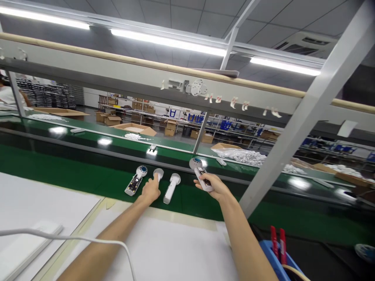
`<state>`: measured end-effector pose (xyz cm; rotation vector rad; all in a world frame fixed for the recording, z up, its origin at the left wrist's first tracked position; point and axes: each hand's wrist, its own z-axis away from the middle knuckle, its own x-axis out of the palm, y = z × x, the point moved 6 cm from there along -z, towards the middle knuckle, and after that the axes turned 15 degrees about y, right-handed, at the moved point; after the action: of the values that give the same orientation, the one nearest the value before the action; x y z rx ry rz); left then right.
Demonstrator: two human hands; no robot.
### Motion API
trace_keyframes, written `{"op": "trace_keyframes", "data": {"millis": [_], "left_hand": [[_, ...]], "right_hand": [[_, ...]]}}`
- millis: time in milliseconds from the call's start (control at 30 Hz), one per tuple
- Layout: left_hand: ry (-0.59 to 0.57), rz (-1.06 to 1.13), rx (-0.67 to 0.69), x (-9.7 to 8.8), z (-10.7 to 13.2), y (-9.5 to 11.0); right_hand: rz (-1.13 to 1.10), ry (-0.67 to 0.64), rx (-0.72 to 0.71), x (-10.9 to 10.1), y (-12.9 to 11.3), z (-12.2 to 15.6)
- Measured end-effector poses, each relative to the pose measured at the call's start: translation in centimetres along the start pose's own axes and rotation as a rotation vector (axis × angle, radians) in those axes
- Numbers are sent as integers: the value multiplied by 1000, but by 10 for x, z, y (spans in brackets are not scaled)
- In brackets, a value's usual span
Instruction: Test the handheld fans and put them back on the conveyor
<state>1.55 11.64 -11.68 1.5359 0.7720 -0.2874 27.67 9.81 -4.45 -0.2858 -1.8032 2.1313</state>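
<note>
While the right hand (211, 186) closes its fingers (202, 184) around the handle of an opened handheld unit (200, 172), lifting it just above the green conveyor belt (73, 171), the left hand (150, 190) rests with its fingers curled loosely on a white handheld shell (158, 174) lying on the belt. That shell's round head points far, its handle running back under the palm, so its long axis lies near to far. Just right of it lies a second white shell (171, 187), angled the same way and nearer the left hand than the right. Left of the left hand lies another opened unit (136, 180) with a blue-ringed head. Nearer, the white desk (164, 249) carries both forearms. No brand, label or writing can be read; the tags on the overhead rail (117, 74) are too small to read.
</note>
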Motion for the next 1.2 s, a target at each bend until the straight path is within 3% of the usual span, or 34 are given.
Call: {"op": "trace_keyframes", "data": {"millis": [100, 233, 367, 533, 633, 767, 933, 1200], "left_hand": [[-26, 307, -104, -15, -10, 10], [-13, 765, -65, -48, -7, 55], [-32, 1043, 51, -90, 20, 101], [-122, 1154, 171, -126, 58, 135], [-146, 1175, 301, -135, 72, 145], [-95, 1242, 430, -143, 81, 151], [-111, 1215, 456, -144, 88, 154], [-142, 1191, 514, -138, 96, 158]], "right_hand": [[-64, -44, -101, 10, -20, 21], [-217, -146, -260, 22, -46, 53], [-260, -230, -367, 30, -64, 88], [-223, -226, -492, 32, -79, 121], [-224, -228, -544, 30, -84, 133], [-235, -251, -618, 28, -88, 143], [-234, -308, -614, 31, -88, 150], [-246, -293, -559, 34, -87, 153]]}}
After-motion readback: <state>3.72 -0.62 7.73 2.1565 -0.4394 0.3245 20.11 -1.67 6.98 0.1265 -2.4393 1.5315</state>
